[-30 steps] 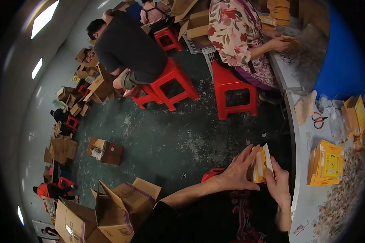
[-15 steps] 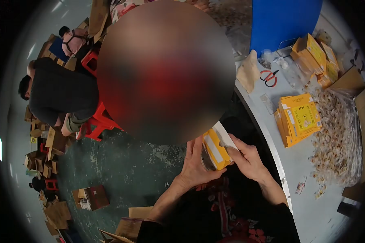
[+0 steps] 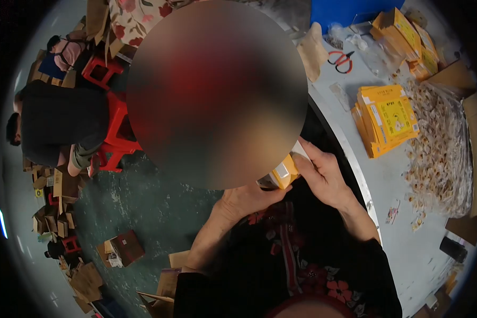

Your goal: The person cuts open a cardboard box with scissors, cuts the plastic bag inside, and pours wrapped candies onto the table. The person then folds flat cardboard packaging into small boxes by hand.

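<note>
A small yellow carton (image 3: 286,173) with a white flap is held in front of my body, its upper left part covered by the large blurred disc. My left hand (image 3: 252,199) is closed on the carton's lower left side, thumb along the bottom edge; its other fingers are partly hidden by the blur. On the other side, my right hand (image 3: 323,172) grips the carton by the white flap, thumb against the box. A stack of flat yellow cartons (image 3: 387,119) lies on the worktable (image 3: 379,193) to my right.
Beyond the stack is a heap of small wrapped pieces (image 3: 434,143) in clear plastic. Red-handled scissors (image 3: 342,62) and more yellow cartons (image 3: 403,37) lie farther back. A person in dark clothes (image 3: 63,122) sits at left by red stools (image 3: 121,124). A cardboard box (image 3: 123,249) is on the floor.
The view has shifted, so the table items and both hands appear higher. More of the carton and my left fingers is now behind the blurred disc. Both hands still hold the carton.
</note>
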### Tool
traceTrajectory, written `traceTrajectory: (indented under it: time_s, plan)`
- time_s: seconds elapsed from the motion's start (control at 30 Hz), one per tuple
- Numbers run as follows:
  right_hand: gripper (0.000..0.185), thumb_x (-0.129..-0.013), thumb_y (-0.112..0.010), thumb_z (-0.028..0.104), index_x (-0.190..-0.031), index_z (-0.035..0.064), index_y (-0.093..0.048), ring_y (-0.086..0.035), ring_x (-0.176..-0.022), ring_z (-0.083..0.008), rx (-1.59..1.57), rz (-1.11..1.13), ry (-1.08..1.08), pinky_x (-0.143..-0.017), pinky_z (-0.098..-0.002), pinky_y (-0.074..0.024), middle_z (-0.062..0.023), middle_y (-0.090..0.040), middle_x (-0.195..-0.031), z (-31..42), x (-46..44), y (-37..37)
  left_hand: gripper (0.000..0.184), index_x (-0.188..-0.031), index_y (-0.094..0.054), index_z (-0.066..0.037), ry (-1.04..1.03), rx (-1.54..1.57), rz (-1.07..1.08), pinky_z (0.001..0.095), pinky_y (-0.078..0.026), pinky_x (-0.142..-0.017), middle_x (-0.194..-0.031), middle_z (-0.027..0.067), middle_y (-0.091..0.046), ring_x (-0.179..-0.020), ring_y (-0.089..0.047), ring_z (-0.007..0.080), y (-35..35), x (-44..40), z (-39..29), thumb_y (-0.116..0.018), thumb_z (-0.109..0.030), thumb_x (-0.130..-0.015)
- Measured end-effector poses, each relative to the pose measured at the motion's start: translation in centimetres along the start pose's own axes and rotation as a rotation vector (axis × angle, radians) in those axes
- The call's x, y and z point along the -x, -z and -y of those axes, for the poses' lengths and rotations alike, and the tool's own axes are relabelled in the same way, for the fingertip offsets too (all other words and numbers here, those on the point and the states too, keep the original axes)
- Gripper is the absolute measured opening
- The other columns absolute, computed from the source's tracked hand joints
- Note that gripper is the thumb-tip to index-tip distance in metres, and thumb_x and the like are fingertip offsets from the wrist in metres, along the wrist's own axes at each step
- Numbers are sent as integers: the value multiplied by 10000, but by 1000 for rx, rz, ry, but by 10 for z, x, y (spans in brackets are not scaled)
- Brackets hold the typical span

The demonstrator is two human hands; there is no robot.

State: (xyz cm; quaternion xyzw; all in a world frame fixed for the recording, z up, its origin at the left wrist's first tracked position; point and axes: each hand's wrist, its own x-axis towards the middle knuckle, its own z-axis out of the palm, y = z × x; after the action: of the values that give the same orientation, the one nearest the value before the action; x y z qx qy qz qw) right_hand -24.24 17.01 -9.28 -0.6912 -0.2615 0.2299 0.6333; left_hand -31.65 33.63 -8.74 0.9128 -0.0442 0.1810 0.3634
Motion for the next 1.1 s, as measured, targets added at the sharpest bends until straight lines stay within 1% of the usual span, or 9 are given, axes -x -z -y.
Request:
traceTrajectory:
  time_s: [0.17,0.37,0.47,0.57,0.6,0.67,0.83,0.97,1.1]
  plan:
    - [372,-904,-466,83,-1256,-30,-419,-520,-728,-70,-77,-19,25,-674,-206,-447,-82,-593,-878,-4,3,3,1145,-1375,-107,-1,-9,15,16,499,-275,-983,-1361,257,-202,-1234,-273,407,-6,-1,0,-816,-195,-498]
    - [274,-933,-453,142,-1150,-15,-514,-518,-832,-55,-237,-6,-156,-761,-207,-434,-11,-588,-942,-11,-3,16,771,-1292,-407,-280,-197,-281,83,590,-194,-979,-1379,197,-249,-1259,-290,367,-14,-2,-10,-737,-211,-598]
    - [263,-931,-455,136,-1141,-4,-524,-571,-899,-102,-531,-195,-197,-794,-242,-468,-61,-604,-1018,-36,-1,21,719,-1259,-447,-223,-250,-192,47,564,-220,-978,-1353,180,-308,-1235,-326,352,-4,14,-22,-750,-253,-608]
    - [265,-933,-445,137,-1148,-1,-518,-589,-925,-137,-824,-354,-219,-823,-269,-483,-76,-596,-1055,-43,7,22,617,-1170,-510,-65,-138,34,156,396,-422,-845,-1183,186,-477,-981,-535,306,1,40,-17,-775,-228,-638]
    - [257,-933,-442,140,-1139,2,-511,-589,-972,-170,-912,-356,-226,-857,-301,-493,-98,-586,-1079,-50,10,21,639,-1213,-467,-27,2,116,203,351,-462,-792,-1140,167,-502,-901,-568,263,-1,50,-3,-765,-194,-673]
    - [250,-932,-444,140,-1132,4,-511,-585,-983,-173,-991,-390,-230,-860,-302,-495,-103,-584,-1083,-63,16,14,653,-1277,-393,-23,751,740,25,343,-456,-840,-1165,142,-497,-978,-543,236,-15,52,11,-728,-144,-729]
    - [248,-933,-429,115,-1151,18,-498,-560,-1034,-193,-1228,-370,-229,-902,-330,-476,-110,-556,-1137,-80,33,-13,672,-1340,-292,-40,590,1286,-302,328,-432,-902,-1229,113,-474,-1139,-460,206,-36,22,9,-658,-39,-776]
    - [405,-899,-435,71,-1300,51,-386,-507,-1116,-234,-1034,-51,-273,-955,-390,-421,-132,-517,-1202,-94,52,4,635,-1329,-340,-54,540,1203,-163,335,-417,-928,-1193,80,-523,-1126,-487,177,-26,17,20,-632,26,-771]
    - [654,-798,-538,180,-1379,58,-263,-405,-1209,-245,-746,60,-137,-1022,-378,-295,-163,-457,-1260,-65,47,43,642,-1294,-415,-56,495,1195,46,358,-408,-949,-1181,84,-550,-1101,-517,186,-3,25,34,-650,87,-714]
